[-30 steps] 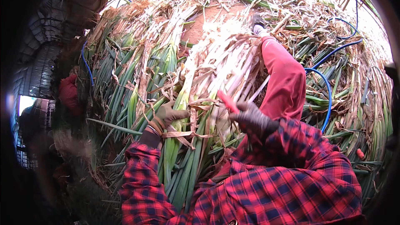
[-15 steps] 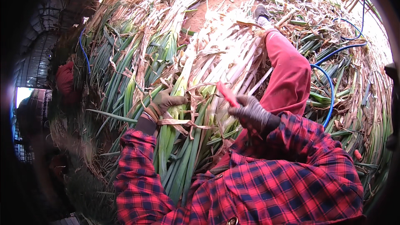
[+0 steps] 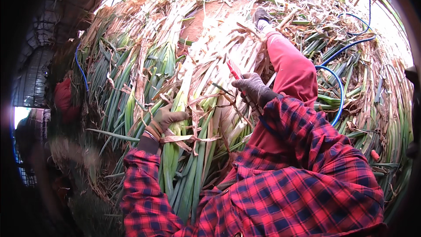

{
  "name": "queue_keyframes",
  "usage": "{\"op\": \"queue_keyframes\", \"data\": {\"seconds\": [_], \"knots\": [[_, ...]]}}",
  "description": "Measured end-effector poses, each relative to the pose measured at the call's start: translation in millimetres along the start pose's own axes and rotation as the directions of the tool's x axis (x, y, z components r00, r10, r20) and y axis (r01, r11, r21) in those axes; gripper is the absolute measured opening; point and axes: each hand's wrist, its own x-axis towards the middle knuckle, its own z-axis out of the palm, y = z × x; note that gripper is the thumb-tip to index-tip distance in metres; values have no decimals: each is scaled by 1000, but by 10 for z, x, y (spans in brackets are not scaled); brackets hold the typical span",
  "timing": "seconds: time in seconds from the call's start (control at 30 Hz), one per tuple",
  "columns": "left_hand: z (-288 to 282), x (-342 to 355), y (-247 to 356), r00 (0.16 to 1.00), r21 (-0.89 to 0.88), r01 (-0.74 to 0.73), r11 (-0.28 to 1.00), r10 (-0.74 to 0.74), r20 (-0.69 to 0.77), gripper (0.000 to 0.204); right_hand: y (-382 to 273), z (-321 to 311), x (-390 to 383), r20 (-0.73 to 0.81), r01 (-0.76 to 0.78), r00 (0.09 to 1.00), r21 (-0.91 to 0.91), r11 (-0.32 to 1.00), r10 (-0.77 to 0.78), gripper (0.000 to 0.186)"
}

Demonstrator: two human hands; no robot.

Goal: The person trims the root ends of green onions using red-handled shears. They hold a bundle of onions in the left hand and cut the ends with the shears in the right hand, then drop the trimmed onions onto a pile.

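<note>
My left hand (image 3: 169, 119), in a brownish work glove, is closed around a few long green onions (image 3: 179, 127), thumb lying across the stalks. Their pale ends point away from me and the green leaves run down toward my lap. My right hand (image 3: 255, 87), in a grey glove, grips a slim red tool (image 3: 233, 69) whose tip sticks up past the fingers; its exact kind is unclear. Dark, dry leaf strips (image 3: 226, 91) hang beside and below that hand. Between and beyond both hands lies a thick heap of pale stalks with dry husks (image 3: 228, 59).
My bent leg in red trousers (image 3: 293, 68) stretches forward on the right. A blue hose (image 3: 341, 92) loops past it. More onion bundles (image 3: 118, 61) lie at the left and right. Bare brown ground (image 3: 210, 15) shows at the far middle. A red mesh bundle (image 3: 62, 94) sits far left.
My right hand has moved up and away from me with the red tool, and dry leaf strips now show beside it. My left hand keeps its hold on the stalks. The view has shifted slightly.
</note>
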Motion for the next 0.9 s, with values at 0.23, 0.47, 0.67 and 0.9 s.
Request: {"op": "queue_keyframes", "data": {"seconds": [0.23, 0.47, 0.67, 0.9], "knots": [[80, -126, 107, 1000, 69, -7, 998, 9, -19, 47, -155, -138, 554, -180, 41, 983, 76, 996, -27, 25], [177, -201, 248, 991, 304, -42, 952, 78, -109, 64, -159, -144, 381, -57, -37, 998, 65, 997, 40, 21], [117, -456, 399, 987, 529, -49, 847, 123, -105, 103, 318, 305, -965, 433, 65, 900, -254, 965, 54, 26], [185, -367, 361, 979, 341, -184, 922, 202, -20, 91, -91, 11, -498, 149, -98, 985, 74, 992, 86, 26]]}}
